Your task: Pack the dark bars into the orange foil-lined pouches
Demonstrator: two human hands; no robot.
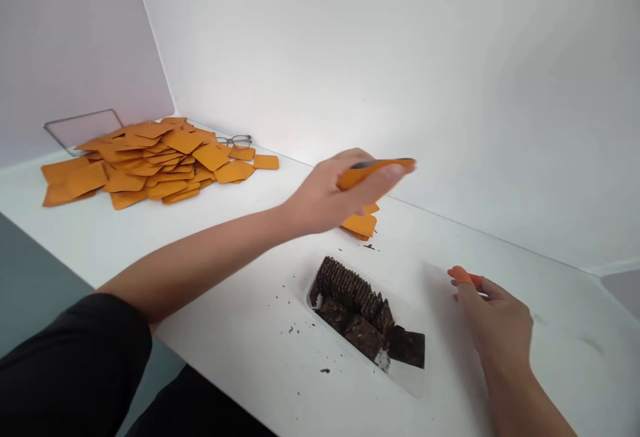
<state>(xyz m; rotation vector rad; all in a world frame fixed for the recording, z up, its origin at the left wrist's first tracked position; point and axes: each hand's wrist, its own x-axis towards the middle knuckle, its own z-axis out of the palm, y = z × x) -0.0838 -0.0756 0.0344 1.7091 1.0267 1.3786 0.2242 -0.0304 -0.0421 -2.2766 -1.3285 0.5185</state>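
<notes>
My left hand (325,193) is raised above the table, closed around an orange square packet (370,175) seen nearly edge-on, with a dark strip along its upper side. Below it sits a clear plastic tray (413,380) of thin dark brown squares (353,290), many standing in a row and several lying flat. To the tray's right, my right hand (500,323) hovers with thumb and forefinger drawn together. Orange finger covers (463,275) show on it, and nothing sticks out from the fingertips. Partly behind my left hand lies a small stack of orange packets (361,225).
A large heap of orange packets (160,160) spreads over the left of the white table (240,283). Eyeglasses (240,141) and a wire frame (85,117) are by the heap. Dark crumbs (325,371) dot the surface around the tray. A white wall (350,57) rises behind.
</notes>
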